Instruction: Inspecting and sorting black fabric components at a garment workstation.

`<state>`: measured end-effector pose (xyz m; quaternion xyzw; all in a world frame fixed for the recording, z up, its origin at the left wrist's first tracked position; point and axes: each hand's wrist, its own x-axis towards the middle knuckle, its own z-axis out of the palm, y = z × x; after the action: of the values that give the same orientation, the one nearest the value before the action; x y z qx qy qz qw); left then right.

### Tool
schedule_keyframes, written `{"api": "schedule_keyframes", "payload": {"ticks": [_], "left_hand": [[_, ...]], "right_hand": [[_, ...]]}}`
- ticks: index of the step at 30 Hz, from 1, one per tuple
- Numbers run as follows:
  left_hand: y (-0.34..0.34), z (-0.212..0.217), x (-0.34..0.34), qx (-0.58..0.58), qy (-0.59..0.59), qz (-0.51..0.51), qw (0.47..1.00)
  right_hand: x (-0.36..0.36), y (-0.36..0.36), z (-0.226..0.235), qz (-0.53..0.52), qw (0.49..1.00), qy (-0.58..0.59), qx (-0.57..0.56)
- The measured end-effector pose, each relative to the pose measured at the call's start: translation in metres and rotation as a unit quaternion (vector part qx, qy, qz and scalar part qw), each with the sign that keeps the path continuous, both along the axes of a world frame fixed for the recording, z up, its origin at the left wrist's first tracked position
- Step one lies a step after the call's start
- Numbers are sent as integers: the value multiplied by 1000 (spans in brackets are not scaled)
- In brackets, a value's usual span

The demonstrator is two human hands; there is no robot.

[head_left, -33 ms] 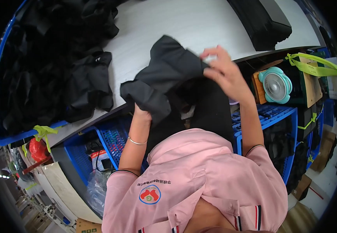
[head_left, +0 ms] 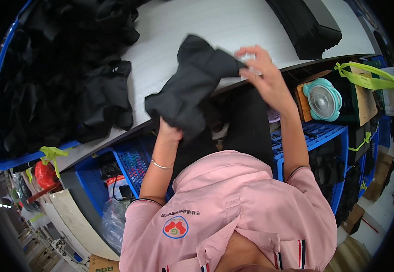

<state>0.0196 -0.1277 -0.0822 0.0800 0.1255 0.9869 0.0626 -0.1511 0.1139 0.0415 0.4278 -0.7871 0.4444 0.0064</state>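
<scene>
Gripping the lower end of a black garment [head_left: 192, 86] from beneath, the left hand [head_left: 169, 131] is closed on the cloth. The right hand [head_left: 262, 75] pinches the garment's upper corner, its other fingers spread. That garment hangs over the near edge of the white bench [head_left: 233, 22]. Left of the garment lies a pile of black garments [head_left: 65, 81]; right of it, a teal fan [head_left: 322, 100].

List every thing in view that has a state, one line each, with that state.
black garment: crumpled, lifted over the table edge, held by both hands.
left hand: grip closed on the garment's lower end.
right hand: fingers spread, pinching the garment's upper edge.
pile of black garments: heaped, lying on the table.
white table: bearing the pile.
small teal fan: whether it runs cannot be told.
</scene>
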Motion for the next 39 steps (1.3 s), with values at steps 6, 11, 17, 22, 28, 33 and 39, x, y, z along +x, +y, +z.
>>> {"api": "schedule_keyframes", "payload": {"ticks": [6,11,17,22,28,33,39], "left_hand": [[61,54,-20,-340,-223,179,896],[23,52,-16,-469,-223,367,772],[4,52,-83,-383,-203,285,855],[25,44,-92,-212,-174,72,959],[28,24,-98,26,-174,-9,984],[17,13,-99,13,-182,15,983],[24,25,-100,-207,-165,9,964]], "right_hand": [[-49,-30,-31,-230,961,71,-134],[13,-1,-70,-261,921,-223,-185],[41,-33,-77,-58,784,-550,-281],[16,-22,-85,-26,619,-694,-367],[9,-7,-104,53,555,-721,-413],[8,-9,-108,159,489,-745,-424],[10,-18,-147,255,424,-751,-437]]}}
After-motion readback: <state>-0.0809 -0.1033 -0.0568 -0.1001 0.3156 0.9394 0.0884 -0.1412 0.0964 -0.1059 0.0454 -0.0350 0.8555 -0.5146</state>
